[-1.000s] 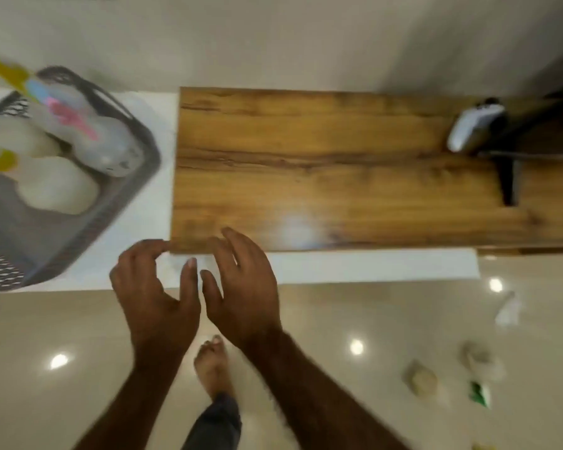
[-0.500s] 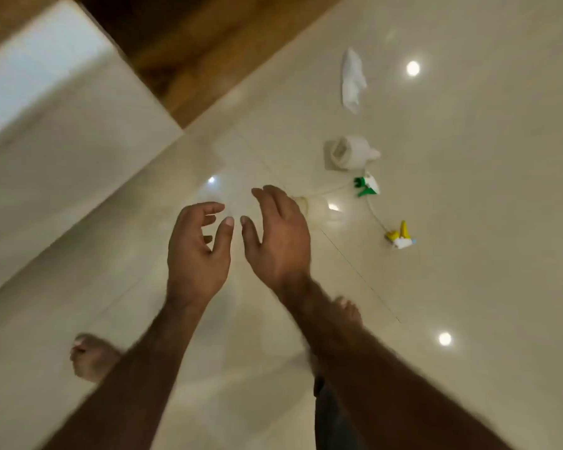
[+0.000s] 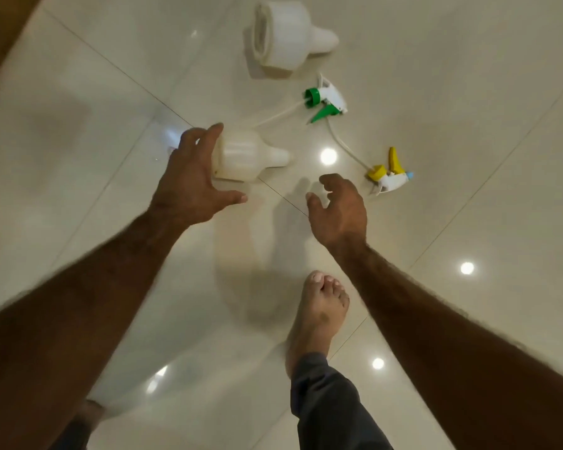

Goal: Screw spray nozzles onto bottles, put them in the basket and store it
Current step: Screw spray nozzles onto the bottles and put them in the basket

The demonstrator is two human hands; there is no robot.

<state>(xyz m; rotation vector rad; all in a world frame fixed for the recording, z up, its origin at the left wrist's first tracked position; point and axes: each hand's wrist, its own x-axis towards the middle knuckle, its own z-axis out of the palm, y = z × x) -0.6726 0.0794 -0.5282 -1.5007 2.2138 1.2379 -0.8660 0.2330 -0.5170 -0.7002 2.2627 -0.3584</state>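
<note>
Where bottles lie: near bottle (image 3: 251, 154), far bottle (image 3: 290, 34), on floor (image 3: 468, 92), uncapped.
Nozzles: green nozzle (image 3: 325, 100), yellow nozzle (image 3: 389, 175), loose.
Left hand (image 3: 189, 186): spread at near bottle.
Right hand (image 3: 338, 212): loosely curled, empty.
Remaining: screwing, basketing, storing.

No writing, brand or number can be read. The near bottle (image 3: 251, 154) and the far bottle (image 3: 290, 34) show plain white sides. Any mark on the green nozzle (image 3: 325, 100) or the yellow nozzle (image 3: 389, 175) is too small to tell

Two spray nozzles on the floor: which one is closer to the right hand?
The yellow-trigger nozzle, lying just beyond the right hand. The green-trigger nozzle lies clearly farther away, up the floor from it.
</note>
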